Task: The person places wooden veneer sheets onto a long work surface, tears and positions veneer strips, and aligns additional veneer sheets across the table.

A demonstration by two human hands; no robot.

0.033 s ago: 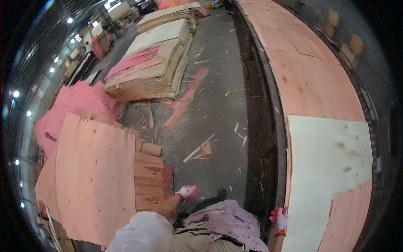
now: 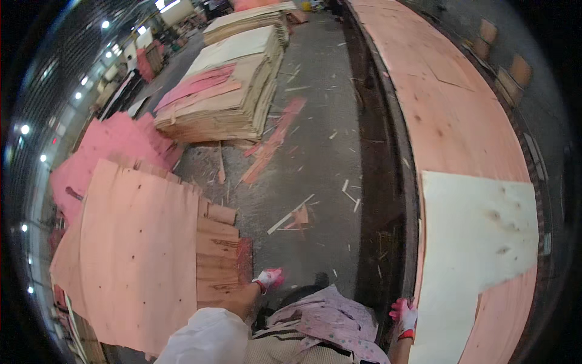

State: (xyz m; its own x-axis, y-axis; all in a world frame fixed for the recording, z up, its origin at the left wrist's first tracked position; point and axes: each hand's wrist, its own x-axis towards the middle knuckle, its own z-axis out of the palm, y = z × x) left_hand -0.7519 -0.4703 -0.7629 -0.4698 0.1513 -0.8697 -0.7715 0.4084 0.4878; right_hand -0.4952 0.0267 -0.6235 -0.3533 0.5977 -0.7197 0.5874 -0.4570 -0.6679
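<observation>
- Looking down past our white sleeve [image 2: 203, 337] and a pale patterned cloth [image 2: 330, 309] at the waist, we had both gloved hands in view, well apart.
- Our right hand [image 2: 405, 316], pink at the fingers, was at the near left edge of the white sheet [image 2: 467, 224]; we could not tell whether it gripped that edge or only rested there.
- Our left hand [image 2: 270, 279] hung over the floor [image 2: 318, 145], just beside the pile of pinkish sheets [image 2: 139, 242]; we could not tell whether its fingers were curled tight or loose.
- The white sheet lay flat on our right, over the near end of a long row of pink sheets [image 2: 448, 127], which showed at its cut-away lower right corner.
- Beyond the pile on our left, we saw brighter pink sheets [image 2: 97, 158] with ragged edges.
- Ahead of us, wood scraps [image 2: 300, 215] littered the floor.
- Farther off, we saw a pale stack [image 2: 212, 127] topped with pink strips [image 2: 200, 85], and a second stack [image 2: 245, 25] behind it.
</observation>
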